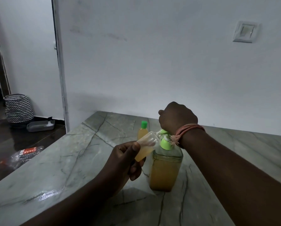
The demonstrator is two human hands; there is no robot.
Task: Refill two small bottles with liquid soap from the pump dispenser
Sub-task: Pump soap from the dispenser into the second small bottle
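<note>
bottle (145, 148) tilted, mouth held to pump (165, 141) spout, part-filled w/ amber soap | step: 2nd fill judged under way; capped bottle (142, 131) stood behind on counter (71, 160) | next: more pump strokes, mouth kept aligned | L hand (125, 162) pinched on bottle base | R hand (177, 118) fisted, pressed on pump head, nothing gripped

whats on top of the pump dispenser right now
The right hand rests on the green pump head of the pump dispenser. The wrist covers the spout, so whether soap is flowing into the tilted small bottle cannot be seen.
</note>
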